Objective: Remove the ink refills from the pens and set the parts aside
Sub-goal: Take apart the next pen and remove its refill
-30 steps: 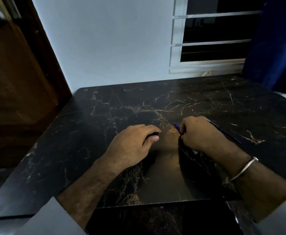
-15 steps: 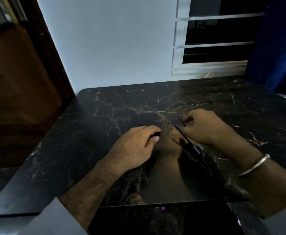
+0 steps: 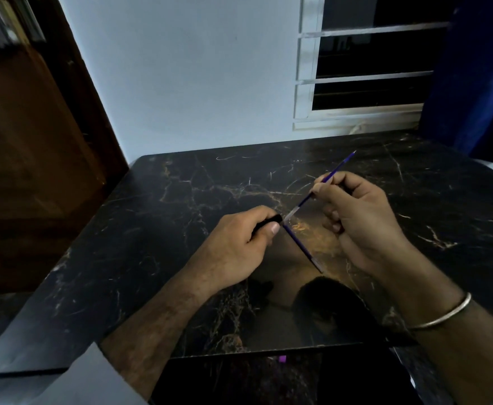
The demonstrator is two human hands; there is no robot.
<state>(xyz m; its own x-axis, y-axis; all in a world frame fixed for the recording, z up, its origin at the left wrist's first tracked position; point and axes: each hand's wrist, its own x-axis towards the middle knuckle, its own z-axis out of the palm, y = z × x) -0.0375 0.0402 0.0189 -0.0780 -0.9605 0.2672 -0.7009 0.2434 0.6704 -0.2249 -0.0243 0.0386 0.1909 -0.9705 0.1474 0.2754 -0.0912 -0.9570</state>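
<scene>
Head view: the left hand (image 3: pixel 236 247) is curled shut around a black pen barrel (image 3: pixel 268 223), its open end facing right. The right hand (image 3: pixel 359 217) pinches a thin blue ink refill (image 3: pixel 331 178) between thumb and fingertips (image 3: pixel 320 189). The refill's long axis runs from the barrel mouth up and to the far right, its near end just at that mouth, so the pull judged next goes along that line, away from the left hand. A second blue refill (image 3: pixel 302 248) lies on the dark marble table (image 3: pixel 151 217) between the hands.
</scene>
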